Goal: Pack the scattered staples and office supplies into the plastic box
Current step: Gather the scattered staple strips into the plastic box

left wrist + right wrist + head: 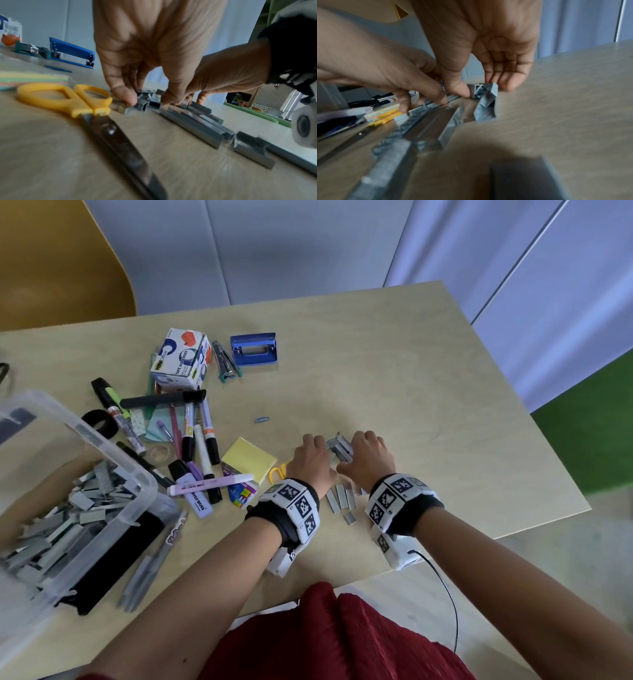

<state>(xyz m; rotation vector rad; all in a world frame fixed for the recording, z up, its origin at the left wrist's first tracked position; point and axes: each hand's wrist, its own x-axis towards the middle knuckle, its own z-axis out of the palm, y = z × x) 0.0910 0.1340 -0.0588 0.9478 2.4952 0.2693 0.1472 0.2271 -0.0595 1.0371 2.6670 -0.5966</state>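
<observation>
Both hands work one heap of staples at table centre. The left hand and right hand flank it at 9 and 3 o'clock, fingers bent down and closing on the sticks from both sides.

The head view hides the fingertips; the left wrist view shows the left thumb and fingers pinching the stick ends, and yellow scissors lying at 9 o'clock of the heap. The right wrist view shows the right fingers at the heap's far edge, thumb pressed to its near side.

About four loose sticks lie between the wrists at 6 o'clock. The box, one, sits at 8 o'clock, already holding many staples. One hole punch and one tape box stand at 11 o'clock.
</observation>
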